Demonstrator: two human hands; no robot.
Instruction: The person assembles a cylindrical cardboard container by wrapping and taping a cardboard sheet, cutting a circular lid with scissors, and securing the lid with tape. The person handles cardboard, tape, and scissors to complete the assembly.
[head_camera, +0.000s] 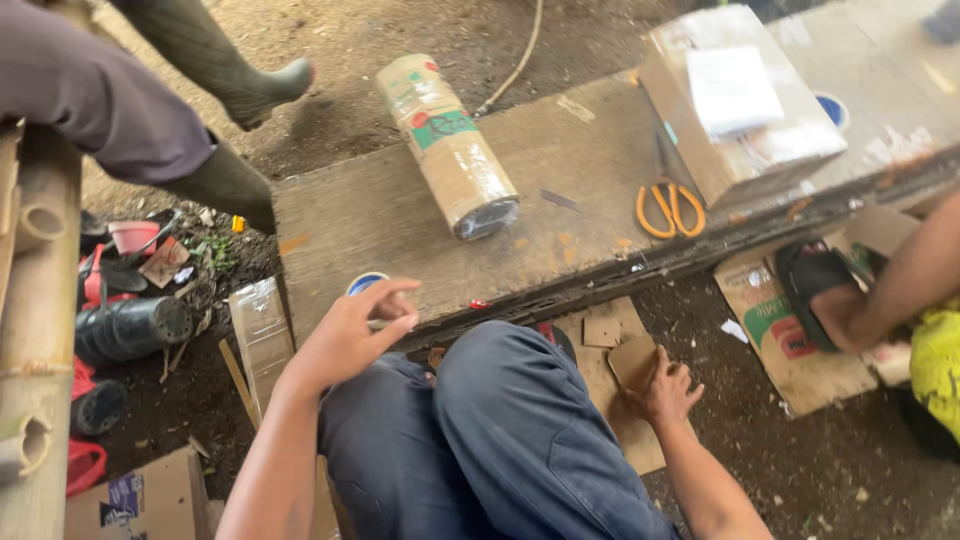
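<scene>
Two bare hands are working at a low board serving as the table (420, 200). The left hand (345, 335) is hovering at the table's near edge, fingers apart, just above a blue-rimmed tape roll (366, 283). The right hand (668, 385) is pressing a small cardboard piece (632, 358) against the ground, its grip closed on the piece. A taped cardboard tube (448, 143) is lying on the table, orange scissors (668, 208) well to its right.
</scene>
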